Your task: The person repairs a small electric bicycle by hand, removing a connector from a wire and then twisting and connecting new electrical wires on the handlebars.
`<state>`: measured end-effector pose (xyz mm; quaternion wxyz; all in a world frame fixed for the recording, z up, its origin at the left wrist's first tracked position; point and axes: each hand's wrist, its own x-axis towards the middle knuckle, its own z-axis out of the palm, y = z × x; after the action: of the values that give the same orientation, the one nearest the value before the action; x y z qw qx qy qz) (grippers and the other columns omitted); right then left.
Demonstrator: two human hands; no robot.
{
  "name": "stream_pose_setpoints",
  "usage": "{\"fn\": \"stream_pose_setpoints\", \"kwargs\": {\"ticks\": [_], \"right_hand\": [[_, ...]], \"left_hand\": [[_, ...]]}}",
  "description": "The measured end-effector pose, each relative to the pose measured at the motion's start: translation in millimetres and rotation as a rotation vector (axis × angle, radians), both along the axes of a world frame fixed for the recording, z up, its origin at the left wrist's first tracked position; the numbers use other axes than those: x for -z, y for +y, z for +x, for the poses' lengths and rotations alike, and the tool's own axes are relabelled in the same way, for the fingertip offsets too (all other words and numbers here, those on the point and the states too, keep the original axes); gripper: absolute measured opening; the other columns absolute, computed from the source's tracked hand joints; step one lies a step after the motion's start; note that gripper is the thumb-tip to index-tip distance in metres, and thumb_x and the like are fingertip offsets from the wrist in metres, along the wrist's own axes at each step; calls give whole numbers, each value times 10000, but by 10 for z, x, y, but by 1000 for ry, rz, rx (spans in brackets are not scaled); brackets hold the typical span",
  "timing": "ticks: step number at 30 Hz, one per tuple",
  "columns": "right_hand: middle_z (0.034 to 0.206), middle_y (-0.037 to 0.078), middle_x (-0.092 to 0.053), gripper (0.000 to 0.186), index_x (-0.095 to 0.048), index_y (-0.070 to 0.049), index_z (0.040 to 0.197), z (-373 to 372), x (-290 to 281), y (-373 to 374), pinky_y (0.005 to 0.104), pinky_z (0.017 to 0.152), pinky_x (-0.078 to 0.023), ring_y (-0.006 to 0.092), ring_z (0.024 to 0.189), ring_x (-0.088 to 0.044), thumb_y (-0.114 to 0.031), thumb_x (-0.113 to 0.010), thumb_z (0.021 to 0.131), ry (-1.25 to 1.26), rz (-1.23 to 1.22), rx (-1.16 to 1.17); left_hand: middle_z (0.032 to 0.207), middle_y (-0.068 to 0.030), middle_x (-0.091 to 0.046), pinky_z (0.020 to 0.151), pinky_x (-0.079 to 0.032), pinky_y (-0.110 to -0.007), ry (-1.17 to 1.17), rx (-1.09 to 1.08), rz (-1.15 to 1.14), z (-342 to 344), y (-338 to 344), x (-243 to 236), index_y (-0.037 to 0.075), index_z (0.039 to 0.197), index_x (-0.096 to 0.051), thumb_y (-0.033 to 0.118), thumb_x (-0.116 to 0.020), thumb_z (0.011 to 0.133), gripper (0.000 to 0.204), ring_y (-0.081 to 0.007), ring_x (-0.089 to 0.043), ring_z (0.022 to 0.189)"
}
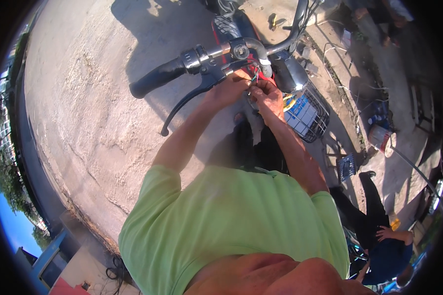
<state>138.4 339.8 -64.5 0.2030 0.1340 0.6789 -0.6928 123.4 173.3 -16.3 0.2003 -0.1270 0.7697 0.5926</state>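
Observation:
Both my hands meet just below the handlebar of a red and black electric bike or scooter. Thin coloured wires run down from the bar into my fingers. My left hand is closed, its fingertips pinching at the wires. Close against it, my right hand pinches the same wires between thumb and fingers. The black grip and the brake lever stick out to the left of my left wrist. What exactly lies between the fingertips is too small to make out.
A wire basket with blue and white contents hangs on the bike, right of my right hand. A bucket, a blue crate and a yellow-handled tool are on the ground. Another person is at the lower right.

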Motion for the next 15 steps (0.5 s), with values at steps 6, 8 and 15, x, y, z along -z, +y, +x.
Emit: {"fn": "stream_pose_setpoints", "kwargs": {"ticks": [6, 8, 15], "right_hand": [[837, 41, -689, 254, -719, -16, 1120, -18, -103, -43, 293, 728, -509, 124, 794, -641, -171, -693, 920, 1, 83, -29], [837, 42, -688, 260, -720, -17, 1128, -18, -129, -46, 294, 736, -509, 124, 799, -640, -184, -690, 930, -1, 85, -32], [807, 17, -651, 221, -704, -14, 1097, -25, -43, -74, 264, 653, -459, 99, 720, -579, -187, -670, 963, -45, -19, 7]], "left_hand": [[872, -18, -690, 638, -488, -247, -114, -66, 186, -8, -63, 64, 47, 1057, -715, 204, -696, 923, 208, -82, -607, 724], [862, -9, -677, 625, -475, -244, -102, -17, 199, -25, -96, 108, 49, 1051, -712, 201, -690, 930, 196, -82, -593, 711], [831, 0, -649, 607, -451, -239, -41, 47, 246, -42, -139, 188, 61, 1014, -698, 206, -697, 929, 169, -81, -571, 697]]}}
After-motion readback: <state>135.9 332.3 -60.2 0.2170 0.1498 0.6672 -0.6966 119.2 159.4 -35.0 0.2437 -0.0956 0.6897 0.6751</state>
